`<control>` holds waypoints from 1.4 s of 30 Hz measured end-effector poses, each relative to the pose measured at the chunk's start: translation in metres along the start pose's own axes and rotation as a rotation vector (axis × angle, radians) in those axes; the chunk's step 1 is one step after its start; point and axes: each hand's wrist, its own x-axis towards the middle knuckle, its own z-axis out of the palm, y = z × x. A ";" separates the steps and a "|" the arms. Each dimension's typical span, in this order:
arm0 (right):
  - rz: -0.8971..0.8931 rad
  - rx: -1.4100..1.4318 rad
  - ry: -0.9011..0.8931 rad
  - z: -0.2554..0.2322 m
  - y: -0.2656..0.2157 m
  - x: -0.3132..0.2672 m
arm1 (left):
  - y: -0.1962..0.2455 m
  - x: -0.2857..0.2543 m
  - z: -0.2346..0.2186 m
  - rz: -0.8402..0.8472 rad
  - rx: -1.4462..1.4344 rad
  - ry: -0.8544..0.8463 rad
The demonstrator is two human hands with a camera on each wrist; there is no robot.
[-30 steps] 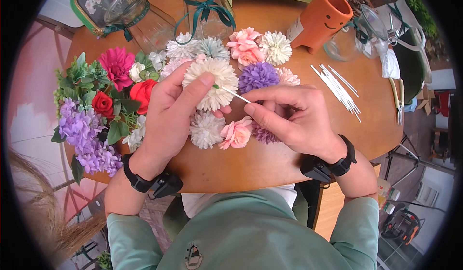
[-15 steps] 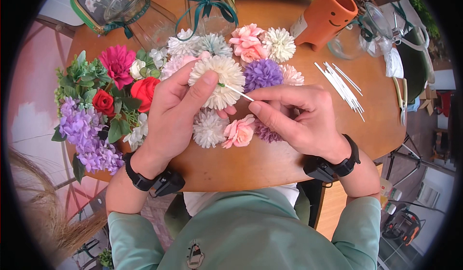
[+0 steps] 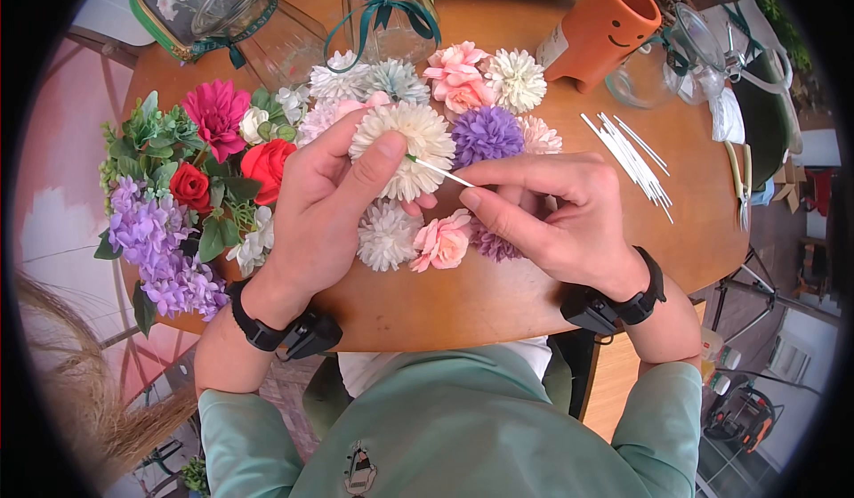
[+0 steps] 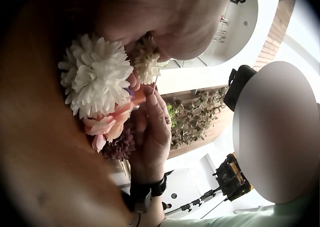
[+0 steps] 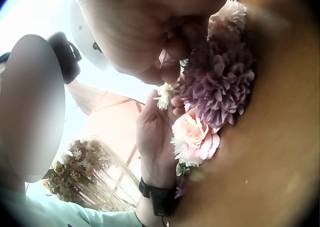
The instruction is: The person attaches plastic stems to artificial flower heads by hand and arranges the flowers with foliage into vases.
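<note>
In the head view a cream flower head [image 3: 418, 133] is held by the left hand [image 3: 311, 204], thumb over its underside beside a small green stub. The right hand [image 3: 560, 218] pinches a thin white stick [image 3: 445, 174] between thumb and forefinger; its far end meets the green stub. Whether the stick sits inside the stub cannot be told. From the left wrist, the right hand [image 4: 154, 132] shows the stick between its fingertips, near the cream flower [image 4: 147, 67]. From the right wrist, the left hand [image 5: 156, 137] is seen behind the cream petals [image 5: 166, 95].
Around the hands on the table [image 3: 427, 315] lie a purple flower [image 3: 487, 137], a pink rose [image 3: 442, 242] and several pale flower heads. White sticks [image 3: 629, 164] and pliers [image 3: 740, 182] lie right. Glass vases [image 3: 391, 26] and an orange pot [image 3: 603, 31] stand behind; mixed flowers [image 3: 189, 186] fill the left.
Both hands, with the cream flower and stick, have shifted slightly right in the head view, as has much of the tabletop scene. Their grips look the same.
</note>
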 end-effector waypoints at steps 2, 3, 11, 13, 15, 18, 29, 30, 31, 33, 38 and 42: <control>-0.015 -0.034 -0.001 0.000 0.000 0.000 | -0.001 0.000 -0.001 0.009 0.006 -0.008; -0.035 -0.043 0.025 0.001 -0.001 0.001 | -0.001 0.000 0.000 0.011 0.010 -0.004; -0.076 -0.008 0.130 0.002 0.006 0.000 | 0.000 -0.001 0.002 0.002 0.029 0.010; -0.082 -0.011 0.134 0.001 0.004 0.000 | 0.000 -0.001 0.001 0.005 0.042 0.003; -0.047 -0.010 0.137 0.001 0.000 0.000 | 0.000 -0.001 0.002 0.011 0.028 0.019; -0.093 -0.086 0.142 -0.003 -0.001 0.003 | 0.000 0.000 0.002 0.016 0.009 0.034; 0.028 0.348 0.175 -0.007 0.002 0.003 | -0.001 0.000 -0.002 0.013 0.033 0.033; 0.080 0.450 0.184 -0.008 0.005 0.004 | -0.001 0.000 -0.004 0.007 0.059 0.004; 0.134 0.552 0.192 -0.010 0.007 0.005 | -0.001 0.000 -0.006 0.000 0.086 -0.025; 0.200 0.573 0.192 -0.014 0.007 0.007 | -0.002 0.000 -0.006 0.002 0.090 -0.022; 0.267 0.526 0.119 -0.020 0.006 0.010 | -0.001 -0.001 0.001 0.013 0.019 0.030; 0.277 0.524 0.122 -0.019 0.004 0.009 | -0.002 0.000 -0.002 0.023 0.040 -0.001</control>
